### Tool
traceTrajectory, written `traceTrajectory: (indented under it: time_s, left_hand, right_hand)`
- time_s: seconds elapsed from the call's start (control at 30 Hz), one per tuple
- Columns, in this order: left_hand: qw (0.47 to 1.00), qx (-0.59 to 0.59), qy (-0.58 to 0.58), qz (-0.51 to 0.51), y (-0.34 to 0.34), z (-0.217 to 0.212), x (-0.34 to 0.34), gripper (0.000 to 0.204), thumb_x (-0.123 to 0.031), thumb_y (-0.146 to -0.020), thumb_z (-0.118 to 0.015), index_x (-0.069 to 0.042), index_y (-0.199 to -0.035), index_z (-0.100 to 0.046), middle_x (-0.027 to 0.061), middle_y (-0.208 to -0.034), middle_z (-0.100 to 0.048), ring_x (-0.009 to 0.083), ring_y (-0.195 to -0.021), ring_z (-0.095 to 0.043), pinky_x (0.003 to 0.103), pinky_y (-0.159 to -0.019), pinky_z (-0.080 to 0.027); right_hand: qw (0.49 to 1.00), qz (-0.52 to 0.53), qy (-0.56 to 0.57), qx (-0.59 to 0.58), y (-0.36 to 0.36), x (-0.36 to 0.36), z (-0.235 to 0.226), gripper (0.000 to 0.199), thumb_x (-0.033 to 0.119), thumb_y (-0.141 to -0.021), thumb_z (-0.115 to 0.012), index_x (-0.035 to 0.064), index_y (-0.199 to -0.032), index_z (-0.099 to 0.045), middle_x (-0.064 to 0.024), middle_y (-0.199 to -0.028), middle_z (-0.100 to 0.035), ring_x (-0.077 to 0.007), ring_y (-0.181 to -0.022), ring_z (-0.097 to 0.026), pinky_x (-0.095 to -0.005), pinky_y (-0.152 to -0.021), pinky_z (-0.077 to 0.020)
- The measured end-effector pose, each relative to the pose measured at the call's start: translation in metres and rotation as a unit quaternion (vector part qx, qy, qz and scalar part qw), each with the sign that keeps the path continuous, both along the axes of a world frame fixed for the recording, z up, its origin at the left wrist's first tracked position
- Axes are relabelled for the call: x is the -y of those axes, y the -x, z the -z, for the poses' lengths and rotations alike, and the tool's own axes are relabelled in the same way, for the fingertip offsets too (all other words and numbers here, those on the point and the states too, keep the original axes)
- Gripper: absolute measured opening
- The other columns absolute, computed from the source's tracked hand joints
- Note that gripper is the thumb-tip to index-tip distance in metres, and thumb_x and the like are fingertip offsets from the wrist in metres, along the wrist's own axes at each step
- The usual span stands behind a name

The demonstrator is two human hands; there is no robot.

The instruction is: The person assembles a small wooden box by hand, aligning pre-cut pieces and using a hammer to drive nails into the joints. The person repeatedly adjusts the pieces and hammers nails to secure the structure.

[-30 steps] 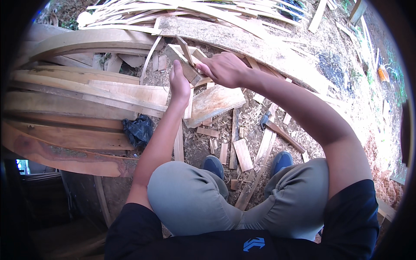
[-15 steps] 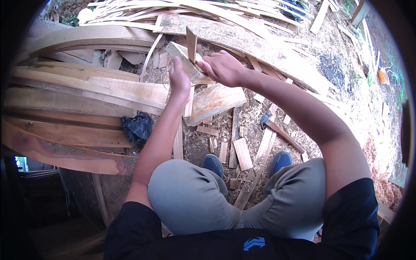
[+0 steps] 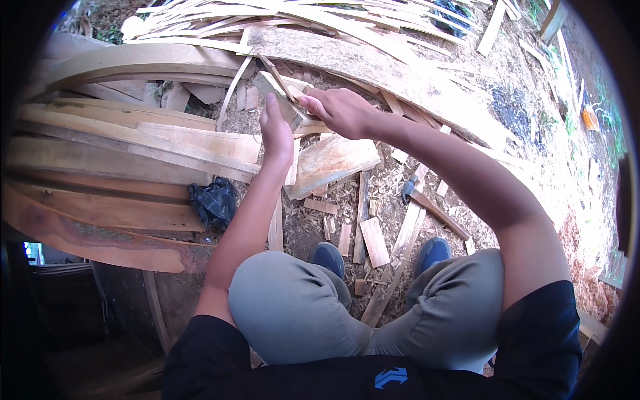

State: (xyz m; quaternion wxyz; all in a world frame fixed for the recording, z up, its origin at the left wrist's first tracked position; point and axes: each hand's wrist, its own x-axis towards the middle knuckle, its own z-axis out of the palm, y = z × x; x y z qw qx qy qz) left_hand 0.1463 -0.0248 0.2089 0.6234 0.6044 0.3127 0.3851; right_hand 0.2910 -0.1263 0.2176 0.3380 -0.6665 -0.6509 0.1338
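Note:
My left hand [image 3: 275,132] is at the near left side of a pale wooden block [image 3: 272,87], its thumb pointing up and its other fingers mostly hidden; it seems to steady the block. Closed in a grip, my right hand [image 3: 345,112] holds the near end of a thin, flat brown strip [image 3: 275,75]. Whether that strip is wood or a blade I cannot tell. It slants away to the upper left, across the top of the block. Just below the hands lies a thick piece of timber [image 3: 333,160].
A hammer-like tool with a wooden handle [image 3: 440,215] lies among shavings and offcuts right of centre. Long curved boards [image 3: 127,150] are stacked at the left, with a black plastic bag [image 3: 213,201] by them. Thin slats [image 3: 320,17] and a wide plank [image 3: 380,73] lie beyond.
The brown strip has tipped from nearly upright to a slant toward the upper left, low over the block. My right hand has turned slightly with it; my left hand stays nearly in place.

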Motion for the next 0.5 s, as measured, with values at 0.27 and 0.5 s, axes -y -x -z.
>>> traceTrajectory:
  time_s: [0.27, 0.5]
  left_hand:
    - [0.994, -0.026, -0.096, -0.034, 0.007, -0.012, -0.005, 0.047, -0.041, -0.112, -0.039, 0.003, -0.123, -0.053, 0.0119, -0.114, -0.061, 0.0184, -0.106, -0.059, 0.037, -0.098, -0.046]
    - [0.941, -0.061, -0.331, -0.027, 0.021, -0.013, -0.002, 0.033, -0.030, -0.112, -0.042, 0.000, -0.121, -0.053, 0.0102, -0.104, -0.058, 0.0194, -0.100, -0.057, 0.036, -0.092, -0.045]
  right_hand:
    - [0.999, 0.003, -0.019, -0.043, 0.013, 0.004, -0.022, 0.061, 0.048, -0.111, -0.021, 0.0031, -0.107, -0.062, -0.0226, -0.092, -0.065, -0.0427, -0.089, -0.064, -0.0508, -0.083, -0.0496]
    - [0.832, -0.066, 0.213, -0.507, 0.011, 0.008, -0.044, 0.054, 0.055, -0.105, -0.035, 0.0054, -0.101, -0.056, -0.0083, -0.075, -0.062, -0.0219, -0.065, -0.065, -0.0355, -0.058, -0.0531]
